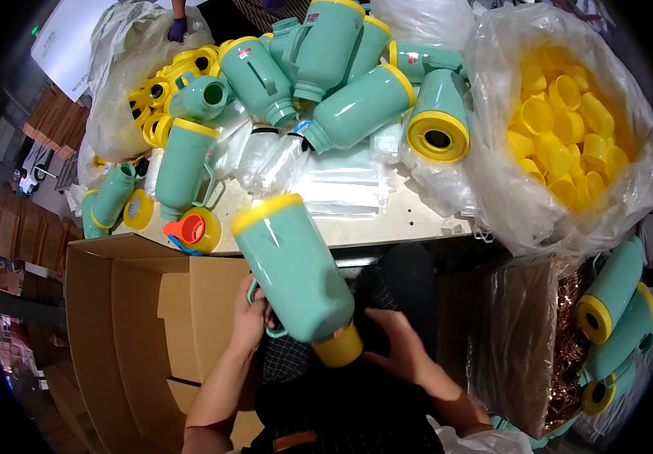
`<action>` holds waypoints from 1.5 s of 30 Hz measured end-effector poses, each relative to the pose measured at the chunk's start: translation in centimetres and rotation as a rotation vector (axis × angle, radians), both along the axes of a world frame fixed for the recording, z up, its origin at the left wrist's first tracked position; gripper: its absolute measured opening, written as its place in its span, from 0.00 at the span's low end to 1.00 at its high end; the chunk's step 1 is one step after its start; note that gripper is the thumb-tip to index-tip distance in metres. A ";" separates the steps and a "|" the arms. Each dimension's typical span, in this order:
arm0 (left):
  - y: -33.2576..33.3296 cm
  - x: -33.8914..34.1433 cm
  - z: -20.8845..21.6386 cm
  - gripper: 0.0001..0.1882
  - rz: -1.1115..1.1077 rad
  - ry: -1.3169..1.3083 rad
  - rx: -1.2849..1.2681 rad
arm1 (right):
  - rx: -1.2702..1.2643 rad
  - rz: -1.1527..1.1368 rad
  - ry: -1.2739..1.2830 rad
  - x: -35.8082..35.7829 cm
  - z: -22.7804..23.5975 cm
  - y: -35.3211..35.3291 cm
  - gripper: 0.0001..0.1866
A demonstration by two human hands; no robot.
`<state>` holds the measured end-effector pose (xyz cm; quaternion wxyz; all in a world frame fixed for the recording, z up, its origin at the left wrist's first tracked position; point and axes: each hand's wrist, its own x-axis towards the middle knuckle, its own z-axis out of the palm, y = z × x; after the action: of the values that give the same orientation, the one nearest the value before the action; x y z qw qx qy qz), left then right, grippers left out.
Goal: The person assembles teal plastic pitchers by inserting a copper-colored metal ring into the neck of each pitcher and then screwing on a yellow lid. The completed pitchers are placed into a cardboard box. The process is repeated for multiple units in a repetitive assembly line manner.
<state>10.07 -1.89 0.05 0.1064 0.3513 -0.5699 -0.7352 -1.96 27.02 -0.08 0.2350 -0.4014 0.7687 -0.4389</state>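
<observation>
My left hand (250,316) is closed round the side handle of a mint-green thermos jug (293,265) with a yellow base ring. The jug is held tilted over my lap, base up and away from me, its yellow cup lid (339,347) pointing down towards me. My right hand (402,342) is beside the lid, fingers apart, holding nothing. Ahead on the table, several more green jugs (360,108) lie and stand, mostly without lids. One green jug (183,168) leans at the left by a roll of yellow tape (204,230) in a red dispenser.
An open cardboard box (134,325) stands left of my legs. A clear bag of yellow cups (561,129) is at the right, with several jugs (614,295) below it beside a plastic-wrapped carton (514,340). Clear plastic bags (338,185) lie on the table (266,240). Another person's gloved hand (177,29) shows far left.
</observation>
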 end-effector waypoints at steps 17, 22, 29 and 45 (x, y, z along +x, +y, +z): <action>-4.4 -22.2 -6.2 0.05 -0.357 0.108 -1.279 | -0.226 0.150 -0.431 -11.3 3.5 -1.7 0.40; -7.4 -24.7 -8.4 0.09 -0.501 -0.003 -0.907 | -0.216 0.057 -0.487 -14.8 1.2 -4.2 0.16; -2.0 -23.3 -3.4 0.12 -0.202 0.212 0.033 | -0.271 -0.505 -0.548 -16.1 -1.4 -10.7 0.09; 1.0 -12.2 0.6 0.07 -0.561 0.242 0.203 | -1.040 -1.152 -0.942 -16.3 -6.5 -3.5 0.06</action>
<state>-2.15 -0.92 0.69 -0.0693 0.0994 -0.5517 -0.8252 -18.26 23.48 -6.63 0.0583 0.2105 0.3796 -0.8990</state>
